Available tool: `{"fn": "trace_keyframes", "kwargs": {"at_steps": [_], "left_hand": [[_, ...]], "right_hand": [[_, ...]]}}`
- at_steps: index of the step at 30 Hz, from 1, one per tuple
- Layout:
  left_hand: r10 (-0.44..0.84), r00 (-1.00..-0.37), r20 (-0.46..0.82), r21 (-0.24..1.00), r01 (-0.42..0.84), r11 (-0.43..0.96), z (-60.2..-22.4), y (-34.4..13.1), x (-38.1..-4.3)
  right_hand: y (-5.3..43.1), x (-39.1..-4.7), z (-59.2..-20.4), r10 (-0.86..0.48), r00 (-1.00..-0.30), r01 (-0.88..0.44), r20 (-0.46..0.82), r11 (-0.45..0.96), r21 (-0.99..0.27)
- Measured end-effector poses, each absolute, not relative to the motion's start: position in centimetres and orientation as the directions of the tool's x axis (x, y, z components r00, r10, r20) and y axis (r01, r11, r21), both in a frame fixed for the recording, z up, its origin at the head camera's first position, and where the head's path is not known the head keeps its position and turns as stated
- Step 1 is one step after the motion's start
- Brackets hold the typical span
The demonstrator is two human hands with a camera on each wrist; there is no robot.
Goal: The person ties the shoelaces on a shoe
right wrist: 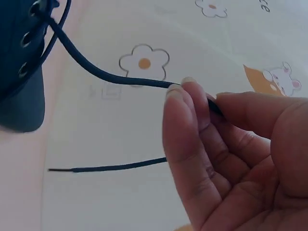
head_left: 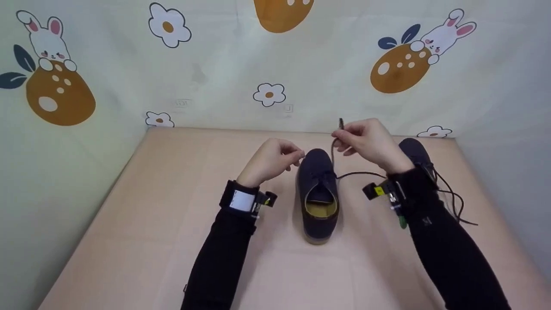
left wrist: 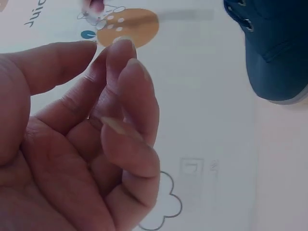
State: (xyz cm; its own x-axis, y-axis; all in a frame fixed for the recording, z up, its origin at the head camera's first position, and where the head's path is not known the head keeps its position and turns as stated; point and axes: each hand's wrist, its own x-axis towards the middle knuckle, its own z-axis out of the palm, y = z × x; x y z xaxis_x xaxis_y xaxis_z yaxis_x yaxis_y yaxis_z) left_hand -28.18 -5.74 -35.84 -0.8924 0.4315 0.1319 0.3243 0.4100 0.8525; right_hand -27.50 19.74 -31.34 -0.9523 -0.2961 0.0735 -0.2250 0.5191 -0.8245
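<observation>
A dark navy lace-up shoe (head_left: 317,172) stands on the table with its toe pointing away, its tan insole showing through the opening. My right hand (head_left: 363,140) pinches a dark shoelace (right wrist: 115,78) between thumb and fingers, above and right of the toe. The lace runs from the shoe's eyelets to my fingertips, and its free end extends past the hand in the right wrist view. Beside the toe on the left is my left hand (head_left: 275,158), fingers loosely bent and holding nothing. In the left wrist view its thumb and fingertips (left wrist: 137,72) come close together.
A second navy shoe (head_left: 414,148) stands at the right, partly hidden behind my right forearm, its long loose laces (head_left: 456,206) trailing over the table. Another lace stretch (head_left: 361,173) runs right from the first shoe toward my right wrist. A printed cloth wall (head_left: 224,64) borders the table's back.
</observation>
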Motion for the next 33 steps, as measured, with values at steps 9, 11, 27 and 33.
{"fn": "trace_keyframes", "kwargs": {"at_steps": [9, 11, 27, 33], "left_hand": [[0.451, -0.870, 0.200, 0.806, 0.408, 0.428, -36.1, -5.0, -28.0], [0.477, -0.857, 0.194, 0.775, 0.432, 0.461, -36.8, -4.5, -28.3], [0.582, -0.794, 0.177, 0.626, 0.547, 0.556, -40.5, -2.5, -29.6], [0.562, -0.808, 0.177, 0.588, 0.544, 0.598, -39.8, -3.3, -29.6]], "right_hand": [[19.0, -29.1, -33.8, -0.429, -0.901, -0.368, 0.071, 0.668, -0.647], [19.8, -28.9, -35.3, -0.420, -0.903, -0.392, 0.087, 0.726, -0.565], [20.8, -26.8, -42.1, -0.281, -0.931, -0.352, 0.234, 0.862, -0.364], [22.9, -26.8, -41.0, -0.225, -0.935, -0.310, 0.275, 0.893, -0.326]]}}
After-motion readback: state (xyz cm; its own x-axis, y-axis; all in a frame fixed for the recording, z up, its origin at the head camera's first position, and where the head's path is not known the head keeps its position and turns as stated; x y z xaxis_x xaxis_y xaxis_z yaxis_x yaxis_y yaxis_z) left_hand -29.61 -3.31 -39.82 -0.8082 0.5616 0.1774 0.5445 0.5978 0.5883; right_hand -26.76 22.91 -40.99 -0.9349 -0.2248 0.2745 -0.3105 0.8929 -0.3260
